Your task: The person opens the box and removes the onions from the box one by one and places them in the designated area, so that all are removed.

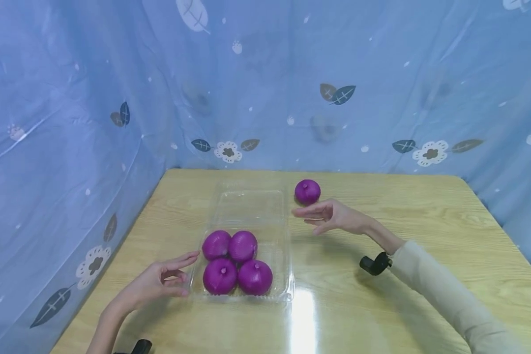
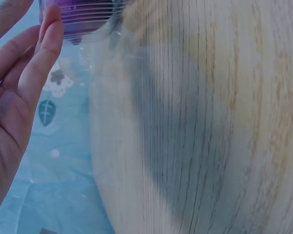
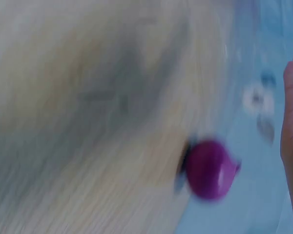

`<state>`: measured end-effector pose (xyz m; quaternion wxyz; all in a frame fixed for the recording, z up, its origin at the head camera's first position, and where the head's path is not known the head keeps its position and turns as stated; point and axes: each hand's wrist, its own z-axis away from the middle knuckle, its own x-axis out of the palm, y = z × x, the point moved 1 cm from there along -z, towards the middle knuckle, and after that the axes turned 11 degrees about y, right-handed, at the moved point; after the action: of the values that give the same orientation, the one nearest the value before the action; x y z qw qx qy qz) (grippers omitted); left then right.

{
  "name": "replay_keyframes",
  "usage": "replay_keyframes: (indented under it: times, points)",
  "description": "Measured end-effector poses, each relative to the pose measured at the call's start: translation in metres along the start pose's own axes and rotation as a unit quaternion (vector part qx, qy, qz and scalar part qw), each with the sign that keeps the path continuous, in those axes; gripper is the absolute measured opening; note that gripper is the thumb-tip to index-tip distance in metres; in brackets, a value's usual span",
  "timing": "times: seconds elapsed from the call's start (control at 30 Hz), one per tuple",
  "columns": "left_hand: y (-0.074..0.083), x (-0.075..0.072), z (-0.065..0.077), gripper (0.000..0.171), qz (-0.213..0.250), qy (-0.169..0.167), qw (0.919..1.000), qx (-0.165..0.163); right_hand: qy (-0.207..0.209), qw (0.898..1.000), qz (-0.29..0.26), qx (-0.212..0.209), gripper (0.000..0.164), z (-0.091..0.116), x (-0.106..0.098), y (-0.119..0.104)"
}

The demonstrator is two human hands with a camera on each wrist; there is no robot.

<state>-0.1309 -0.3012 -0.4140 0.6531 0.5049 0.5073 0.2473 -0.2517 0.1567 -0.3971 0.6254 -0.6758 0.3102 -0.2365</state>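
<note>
Several purple onions (image 1: 255, 278) sit in the near half of a clear plastic clamshell box (image 1: 287, 265), whose lid (image 1: 252, 204) lies folded back away from me. My left hand (image 1: 159, 280) is at the box's left side, fingers loosely extended, fingertips at its wall; in the left wrist view the fingers (image 2: 41, 63) are beside the ribbed plastic. One more purple onion (image 1: 307, 191) stands on the table to the right of the lid. My right hand (image 1: 329, 216) hovers just in front of that onion with relaxed fingers, holding nothing. The right wrist view is blurred.
A wood-grain table (image 1: 402, 221) carries everything. Blue patterned cloth (image 1: 270, 73) hangs behind and along the left side. Each wrist wears a black camera mount (image 1: 376, 264). Light glares off the tabletop in front of the right hand.
</note>
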Motion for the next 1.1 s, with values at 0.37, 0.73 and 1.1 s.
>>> replay_keyframes:
  times: [0.37,0.73,1.1]
  points:
    - [-0.005,0.003,0.005,0.075,0.022,-0.017,0.9995,0.011,-0.175,0.984,0.026,0.039,0.058,-0.036,0.065,0.007]
    - [-0.006,0.007,0.008,0.070,0.036,-0.017,0.9979,0.051,-0.268,0.960,0.070,0.047,0.059,-0.072,0.100,0.015]
    - [-0.003,0.005,0.002,0.071,0.038,-0.013,0.9970,0.067,-0.341,0.915,0.214,0.017,0.070,-0.074,0.116,0.010]
